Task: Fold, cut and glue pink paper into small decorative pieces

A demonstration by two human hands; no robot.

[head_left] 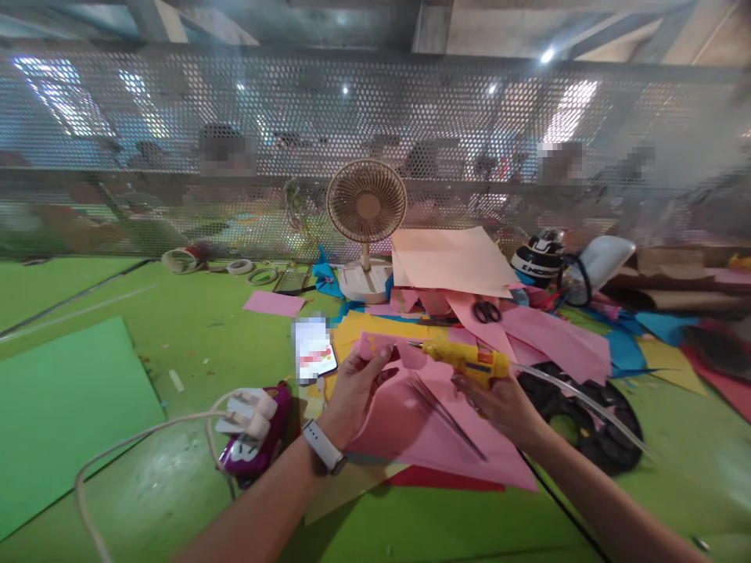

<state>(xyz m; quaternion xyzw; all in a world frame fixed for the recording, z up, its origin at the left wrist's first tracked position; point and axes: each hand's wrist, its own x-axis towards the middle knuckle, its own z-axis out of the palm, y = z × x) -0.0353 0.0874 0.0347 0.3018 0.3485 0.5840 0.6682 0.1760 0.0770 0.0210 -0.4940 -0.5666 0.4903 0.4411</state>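
My right hand (490, 397) is closed around the handle of a yellow hot glue gun (469, 360), its nozzle pointing left. A clear glue stick (587, 397) trails out of the gun's back end. In my left hand (361, 387) a small piece of pink paper (375, 342) with little yellow marks is pinched between thumb and fingers. The nozzle tip is close to the pink piece's right side; whether they touch I cannot tell. Below both hands lies a pink sheet (404, 426), with a pair of slim tweezers (449, 414) resting on it.
A lit phone (315, 348) and a purple power strip (255, 442) with plugs and a cable lie left. A desk fan (367, 205) stands behind. Scissors (486, 312), paper sheets (451, 262) and a black round tray (604, 446) are right. A perforated metal screen (264, 102) borders the green table.
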